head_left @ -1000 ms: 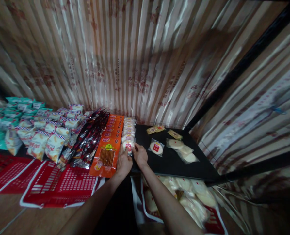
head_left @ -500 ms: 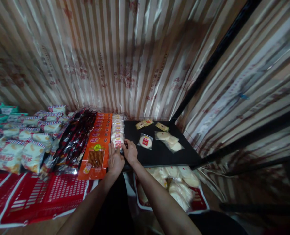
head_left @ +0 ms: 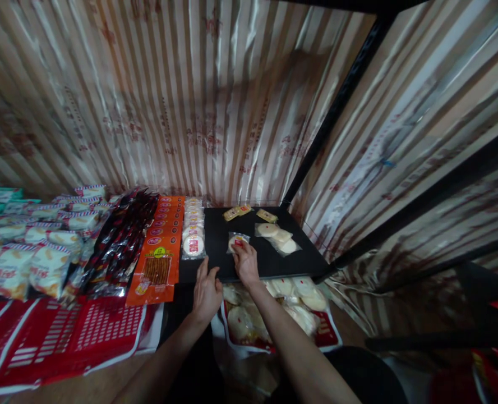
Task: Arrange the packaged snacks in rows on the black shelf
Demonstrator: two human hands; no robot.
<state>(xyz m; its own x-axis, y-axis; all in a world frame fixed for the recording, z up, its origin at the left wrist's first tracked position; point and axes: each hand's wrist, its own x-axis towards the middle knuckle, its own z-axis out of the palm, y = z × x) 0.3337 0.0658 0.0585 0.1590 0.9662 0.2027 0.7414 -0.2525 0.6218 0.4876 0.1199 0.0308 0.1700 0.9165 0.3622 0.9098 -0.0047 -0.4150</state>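
Observation:
A row of round white rice crackers in clear wrappers (head_left: pixel 193 245) runs front to back on the black shelf (head_left: pixel 215 252). Just in front of that row is my left hand (head_left: pixel 208 289), its thumb and index finger apart and holding nothing. My right hand (head_left: pixel 246 265) has its fingers closed on the near edge of a single wrapped rice cracker (head_left: pixel 234 241) with a red label, which lies on the shelf. Its fingers hide part of that packet. To its right lie several overlapping wrapped crackers (head_left: pixel 280 237).
Two small yellow packets (head_left: pixel 238 212) lie at the back. Left of the row are orange snack packs (head_left: pixel 160 258), dark shiny packets (head_left: pixel 123 241) and white bags (head_left: pixel 51 266). Red baskets (head_left: pixel 74 331) stand below; one (head_left: pixel 337 339) holds more crackers. A dark post (head_left: pixel 316 146) rises at right.
My right hand has left the cracker row and moved right onto the single packet. My left hand has drawn back from the row towards me. The view has shifted slightly.

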